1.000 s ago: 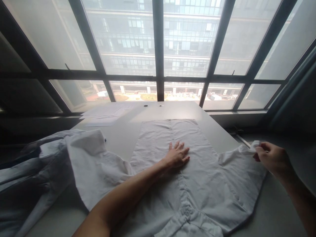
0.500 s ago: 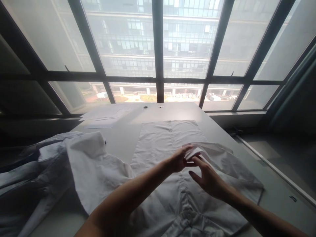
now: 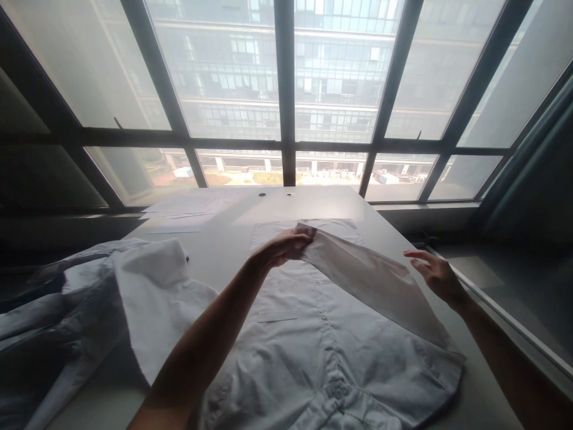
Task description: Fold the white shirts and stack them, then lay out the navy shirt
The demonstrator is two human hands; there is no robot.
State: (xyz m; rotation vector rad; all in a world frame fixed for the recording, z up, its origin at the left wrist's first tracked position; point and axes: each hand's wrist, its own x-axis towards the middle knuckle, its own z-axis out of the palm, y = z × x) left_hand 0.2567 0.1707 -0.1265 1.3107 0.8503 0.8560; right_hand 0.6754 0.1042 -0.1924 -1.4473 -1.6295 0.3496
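A white button-up shirt (image 3: 295, 352) lies flat on the grey table (image 3: 224, 251), collar towards me. My left hand (image 3: 286, 246) pinches the cuff end of the shirt's right sleeve (image 3: 367, 280) and holds it lifted over the middle of the shirt, stretched across towards the left. My right hand (image 3: 436, 275) hovers at the table's right edge beside the sleeve, fingers spread, holding nothing.
A heap of other white and pale blue garments (image 3: 89, 298) lies at the left. Sheets of paper (image 3: 183, 209) rest at the table's far left corner. Large windows (image 3: 286, 89) stand behind the table. A dark ledge runs along the right.
The right hand carried the sleeve end from the right side to the centre and passed it to the left hand. The left hand lifted it farther left; the right hand drew back, open.
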